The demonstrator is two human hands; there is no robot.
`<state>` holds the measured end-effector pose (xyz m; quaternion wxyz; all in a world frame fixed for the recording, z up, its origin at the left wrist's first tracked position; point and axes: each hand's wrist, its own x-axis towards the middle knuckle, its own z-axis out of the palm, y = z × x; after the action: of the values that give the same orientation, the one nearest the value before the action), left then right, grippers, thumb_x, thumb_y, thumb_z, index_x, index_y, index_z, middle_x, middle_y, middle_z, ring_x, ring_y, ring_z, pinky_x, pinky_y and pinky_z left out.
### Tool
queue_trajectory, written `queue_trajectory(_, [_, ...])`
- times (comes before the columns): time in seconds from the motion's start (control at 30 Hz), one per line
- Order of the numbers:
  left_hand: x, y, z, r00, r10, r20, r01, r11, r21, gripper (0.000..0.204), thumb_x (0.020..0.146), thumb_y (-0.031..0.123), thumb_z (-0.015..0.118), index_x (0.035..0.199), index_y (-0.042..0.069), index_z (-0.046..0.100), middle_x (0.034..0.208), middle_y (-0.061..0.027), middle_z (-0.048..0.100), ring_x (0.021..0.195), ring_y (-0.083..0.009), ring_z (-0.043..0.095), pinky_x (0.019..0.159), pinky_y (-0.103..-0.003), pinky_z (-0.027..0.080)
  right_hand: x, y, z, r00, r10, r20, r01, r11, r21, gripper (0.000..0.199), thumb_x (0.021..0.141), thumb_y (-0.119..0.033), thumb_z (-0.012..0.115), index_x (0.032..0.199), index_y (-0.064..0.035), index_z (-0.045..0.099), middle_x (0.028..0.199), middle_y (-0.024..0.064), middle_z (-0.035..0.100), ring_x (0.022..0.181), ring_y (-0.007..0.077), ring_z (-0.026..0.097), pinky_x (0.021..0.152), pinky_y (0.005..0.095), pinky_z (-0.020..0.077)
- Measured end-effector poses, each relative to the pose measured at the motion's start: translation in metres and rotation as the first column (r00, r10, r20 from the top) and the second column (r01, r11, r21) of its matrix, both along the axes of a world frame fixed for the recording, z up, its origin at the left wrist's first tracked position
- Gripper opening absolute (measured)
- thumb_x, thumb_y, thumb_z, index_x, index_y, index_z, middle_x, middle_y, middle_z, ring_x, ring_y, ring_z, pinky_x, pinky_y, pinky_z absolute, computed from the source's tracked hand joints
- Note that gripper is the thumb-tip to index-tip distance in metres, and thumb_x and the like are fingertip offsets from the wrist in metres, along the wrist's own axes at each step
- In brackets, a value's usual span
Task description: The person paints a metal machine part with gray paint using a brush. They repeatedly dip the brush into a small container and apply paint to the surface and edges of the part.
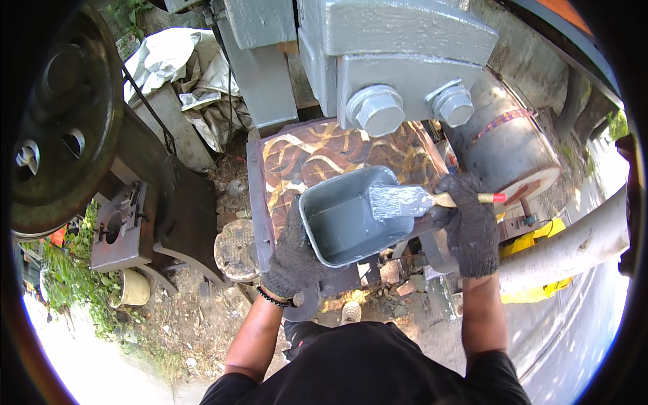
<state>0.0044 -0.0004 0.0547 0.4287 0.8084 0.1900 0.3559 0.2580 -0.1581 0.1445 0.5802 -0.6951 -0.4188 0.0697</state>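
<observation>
The person's black-sleeved shoulders fill the lower edge; above them the gloved left hand cups a grey paint container from below, fingers wrapped around its side, while the right hand grips a paintbrush whose grey-loaded bristles rest on the rim; loading paint seems underway, and next the brush needs lifting cleanly toward the grey bolted machine

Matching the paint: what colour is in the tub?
Grey, inside the rectangular grey paint tub; head view.

Left hand cupped, right hand fisted
</observation>
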Motion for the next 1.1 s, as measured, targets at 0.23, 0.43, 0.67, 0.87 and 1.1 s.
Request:
queue_trajectory(0.23, [-0.003, 0.005, -0.003, 0.990, 0.097, -0.098, -0.086, 0.990, 0.112, 0.131, 0.068, 0.038, 0.099, 0.164, -0.001, 0.019, 0.154, -0.0195, 0.047, 0.142, -0.0335, 0.051, 0.120, -0.046, 0.041, -0.013, -0.006, -0.042, 0.881, -0.200, 0.428, 0.251, 0.966, -0.064, 0.029, 0.099, -0.018, 0.071, 0.122, -0.0010, 0.066, 0.102, 0.0109, 0.074, 0.091, 0.0216, 0.072, 0.079, 0.0320, 0.0569])
queue_trajectory(0.43, [0.023, 0.000, 0.013, 0.994, 0.057, 0.091, -0.050, 0.996, -0.077, 0.127, 0.070, 0.040, 0.097, 0.164, 0.000, 0.021, 0.155, -0.0201, 0.045, 0.144, -0.0349, 0.048, 0.120, -0.047, 0.040, -0.038, -0.017, -0.018, 0.944, -0.182, 0.276, 0.168, 0.983, 0.074, 0.024, 0.105, -0.007, 0.061, 0.126, 0.0037, 0.058, 0.115, 0.0135, 0.066, 0.106, 0.0206, 0.063, 0.095, 0.0327, 0.0512])
queue_trajectory(0.67, [0.054, 0.000, 0.035, 0.990, 0.128, 0.054, -0.134, 0.982, 0.130, 0.123, 0.070, 0.042, 0.097, 0.163, 0.001, 0.026, 0.157, -0.0213, 0.044, 0.146, -0.0361, 0.045, 0.120, -0.047, 0.039, -0.044, -0.016, 0.026, 0.981, -0.038, 0.190, -0.044, 0.911, 0.411, 0.031, 0.108, -0.031, 0.060, 0.112, 0.0003, 0.060, 0.110, 0.0116, 0.061, 0.088, 0.0215, 0.059, 0.080, 0.0371, 0.0516])
queue_trajectory(0.87, [0.067, 0.004, 0.047, 0.983, 0.120, 0.142, -0.136, 0.985, 0.110, 0.125, 0.069, 0.042, 0.097, 0.163, 0.001, 0.027, 0.158, -0.0213, 0.043, 0.146, -0.0367, 0.045, 0.120, -0.048, 0.039, -0.033, 0.026, 0.034, 0.682, -0.221, 0.697, -0.190, 0.867, 0.460, 0.013, 0.100, -0.019, 0.069, 0.104, -0.0059, 0.069, 0.099, 0.0134, 0.068, 0.095, 0.0266, 0.070, 0.083, 0.0393, 0.0581])
queue_trajectory(1.1, [0.070, 0.005, 0.053, 0.980, 0.107, 0.169, -0.120, 0.990, 0.067, 0.127, 0.066, 0.040, 0.098, 0.164, 0.002, 0.026, 0.158, -0.0201, 0.042, 0.148, -0.0360, 0.043, 0.121, -0.046, 0.038, -0.038, 0.008, 0.037, 0.820, -0.169, 0.548, -0.234, 0.774, 0.589, 0.016, 0.095, -0.015, 0.070, 0.107, -0.0052, 0.070, 0.105, 0.0124, 0.069, 0.096, 0.0294, 0.068, 0.085, 0.0414, 0.0573])
